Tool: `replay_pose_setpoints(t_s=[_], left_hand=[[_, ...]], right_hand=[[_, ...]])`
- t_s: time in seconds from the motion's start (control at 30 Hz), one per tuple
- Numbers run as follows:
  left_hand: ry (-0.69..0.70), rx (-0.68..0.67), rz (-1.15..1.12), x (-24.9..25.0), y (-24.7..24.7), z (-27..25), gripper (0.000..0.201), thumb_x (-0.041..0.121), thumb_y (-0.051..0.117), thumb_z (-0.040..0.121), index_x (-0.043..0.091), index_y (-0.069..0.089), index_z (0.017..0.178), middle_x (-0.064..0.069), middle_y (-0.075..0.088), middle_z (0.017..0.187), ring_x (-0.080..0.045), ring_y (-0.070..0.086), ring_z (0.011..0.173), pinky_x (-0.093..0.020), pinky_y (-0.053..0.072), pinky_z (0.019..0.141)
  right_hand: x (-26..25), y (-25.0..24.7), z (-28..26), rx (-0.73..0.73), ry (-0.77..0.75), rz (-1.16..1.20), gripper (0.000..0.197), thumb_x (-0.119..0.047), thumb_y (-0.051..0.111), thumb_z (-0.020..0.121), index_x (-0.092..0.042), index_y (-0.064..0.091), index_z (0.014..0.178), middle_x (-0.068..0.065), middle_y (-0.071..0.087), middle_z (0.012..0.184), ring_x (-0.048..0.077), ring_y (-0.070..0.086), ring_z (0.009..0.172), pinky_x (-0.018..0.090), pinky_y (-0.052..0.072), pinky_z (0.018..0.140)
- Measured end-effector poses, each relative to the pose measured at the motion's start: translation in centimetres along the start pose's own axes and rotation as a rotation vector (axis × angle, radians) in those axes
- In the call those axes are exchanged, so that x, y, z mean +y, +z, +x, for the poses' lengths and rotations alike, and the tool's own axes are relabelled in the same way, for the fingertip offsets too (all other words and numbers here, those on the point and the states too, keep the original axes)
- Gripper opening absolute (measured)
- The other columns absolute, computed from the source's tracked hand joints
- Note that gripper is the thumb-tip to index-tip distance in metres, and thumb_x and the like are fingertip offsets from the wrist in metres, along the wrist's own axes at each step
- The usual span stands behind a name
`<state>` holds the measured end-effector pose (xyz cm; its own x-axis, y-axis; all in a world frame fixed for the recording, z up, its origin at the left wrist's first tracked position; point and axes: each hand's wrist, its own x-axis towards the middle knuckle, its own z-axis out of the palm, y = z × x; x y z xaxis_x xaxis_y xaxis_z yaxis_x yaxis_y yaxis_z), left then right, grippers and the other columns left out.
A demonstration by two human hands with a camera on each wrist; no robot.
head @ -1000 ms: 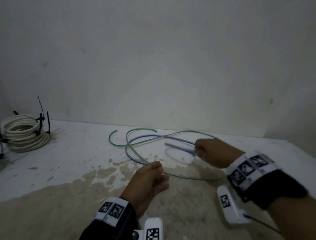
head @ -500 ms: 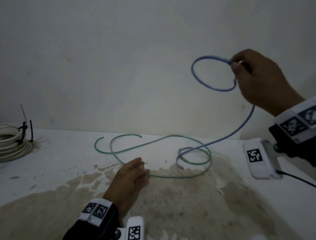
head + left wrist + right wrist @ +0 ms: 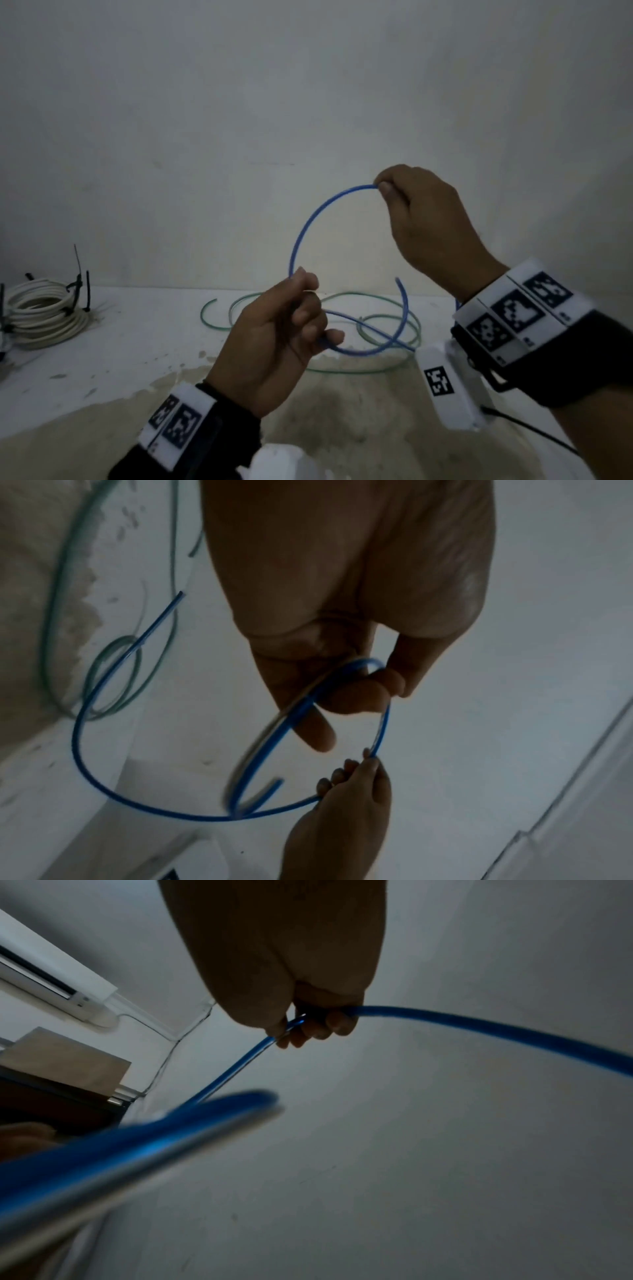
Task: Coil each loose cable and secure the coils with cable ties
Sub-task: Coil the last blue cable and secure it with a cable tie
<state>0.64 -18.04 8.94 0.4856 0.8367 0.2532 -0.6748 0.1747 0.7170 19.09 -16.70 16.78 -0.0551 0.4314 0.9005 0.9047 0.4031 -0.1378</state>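
A thin blue cable [image 3: 301, 229] arcs in the air between both hands, forming a loose loop. My left hand [image 3: 289, 320] grips its lower part with curled fingers, and the cable [image 3: 85, 764] curves below them in the left wrist view. My right hand [image 3: 399, 195] pinches the top of the arc, fingers closed round the cable [image 3: 479, 1027]. One free blue end [image 3: 398, 281] sticks up near the right wrist. A green cable [image 3: 376, 368] lies in loose loops on the white table [image 3: 130, 349] beneath the hands.
A white cable coil [image 3: 41, 313] bound with black cable ties [image 3: 78, 286] sits at the table's left. A brown stained patch [image 3: 342, 421] covers the table's near part. A plain wall [image 3: 308, 102] stands close behind.
My left hand rose off the table and took hold of the blue cable. My right hand came down and left with it, and the blue cable is lifted clear of the green one.
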Motion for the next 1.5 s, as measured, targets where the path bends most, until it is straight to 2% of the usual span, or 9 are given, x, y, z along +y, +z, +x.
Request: replay_pose_setpoints(t_s=[0.2,0.37,0.5,0.7,0.8,1.07,1.17,1.27,1.5], left_hand=[[0.02,-0.05,-0.1,1.2,-0.6,-1.2,0.024,0.025,0.053,0.08,0.013,0.073,0.088,0.002,0.038,0.052,-0.012,0.04,0.041,-0.029,0.049,0.046],[0.158,-0.044,-0.156,4.2,-1.3,-0.9,0.024,0.026,0.052,0.079,0.013,0.067,0.093,0.007,0.031,0.052,-0.006,0.027,0.038,-0.017,0.026,0.035],[0.257,0.066,-0.081,4.9,-1.8,-0.4,0.014,0.014,0.045,0.086,0.009,0.057,0.092,0.003,0.042,0.062,-0.009,0.039,0.047,-0.018,0.037,0.042],[0.389,0.294,0.275,3.1,-2.6,0.0,0.029,0.025,0.028,0.104,0.015,0.055,0.102,0.004,0.037,0.05,-0.011,0.037,0.044,-0.025,0.04,0.049],[0.345,0.318,0.157,3.4,-3.4,0.3,0.024,0.016,0.03,0.102,0.012,0.047,0.086,0.005,0.035,0.051,-0.009,0.03,0.041,-0.02,0.03,0.042],[0.358,0.343,0.29,3.6,-5.2,0.5,0.027,0.018,0.027,0.104,0.015,0.053,0.099,0.006,0.038,0.053,-0.009,0.032,0.044,-0.022,0.034,0.047],[0.295,0.34,0.123,3.7,-5.9,0.6,0.026,0.012,0.029,0.102,0.009,0.05,0.089,0.003,0.04,0.056,-0.01,0.035,0.044,-0.02,0.036,0.042],[0.313,0.322,0.188,3.4,-6.0,0.6,0.026,0.014,0.03,0.104,0.009,0.054,0.094,0.0,0.047,0.061,-0.013,0.045,0.051,-0.024,0.048,0.052],[0.272,0.295,0.129,3.5,-5.4,0.4,0.025,0.012,0.032,0.101,0.006,0.054,0.092,0.004,0.039,0.054,-0.009,0.034,0.043,-0.019,0.035,0.041]], right_hand=[[1.7,-1.5,-0.5,0.064,0.276,-0.094,0.028,-0.028,0.043,0.099,-0.007,0.057,0.089,0.006,0.054,0.072,0.025,0.048,0.069,0.032,0.029,0.06],[1.1,0.6,-3.1,-0.303,0.21,-0.076,0.024,-0.025,0.042,0.099,-0.008,0.06,0.096,0.011,0.061,0.085,0.027,0.054,0.079,0.034,0.038,0.068],[-0.2,2.1,-5.4,-0.5,0.182,-0.055,0.03,-0.015,0.039,0.099,-0.008,0.055,0.124,0.013,0.058,0.105,0.028,0.055,0.093,0.034,0.042,0.082],[-3.5,2.5,-6.5,-0.569,0.15,0.102,0.024,-0.014,0.043,0.098,-0.021,0.046,0.121,0.011,0.064,0.08,0.023,0.056,0.059,0.036,0.049,0.059],[-4.2,2.3,-6.8,-0.672,0.097,0.127,0.022,-0.021,0.043,0.099,-0.011,0.063,0.099,0.01,0.066,0.085,0.023,0.061,0.071,0.039,0.051,0.072],[-4.1,1.3,-7.2,-0.931,0.163,0.186,0.046,-0.01,0.036,0.097,-0.029,0.045,0.138,-0.009,0.054,0.134,0.008,0.05,0.12,0.018,0.037,0.099],[-3.7,1.4,-7.7,-0.843,-0.003,0.073,0.038,-0.015,0.049,0.096,-0.031,0.055,0.129,-0.003,0.057,0.126,0.016,0.053,0.116,0.028,0.043,0.095],[-3.2,1.7,-8.0,-0.542,-0.198,-0.136,0.027,-0.016,0.076,0.074,-0.024,0.073,0.1,0.013,0.06,0.101,0.034,0.06,0.088,0.04,0.048,0.067],[-2.4,1.8,-8.2,-0.357,-0.294,-0.161,0.014,-0.02,0.074,0.074,-0.015,0.075,0.088,0.02,0.063,0.105,0.037,0.062,0.093,0.042,0.051,0.076]])
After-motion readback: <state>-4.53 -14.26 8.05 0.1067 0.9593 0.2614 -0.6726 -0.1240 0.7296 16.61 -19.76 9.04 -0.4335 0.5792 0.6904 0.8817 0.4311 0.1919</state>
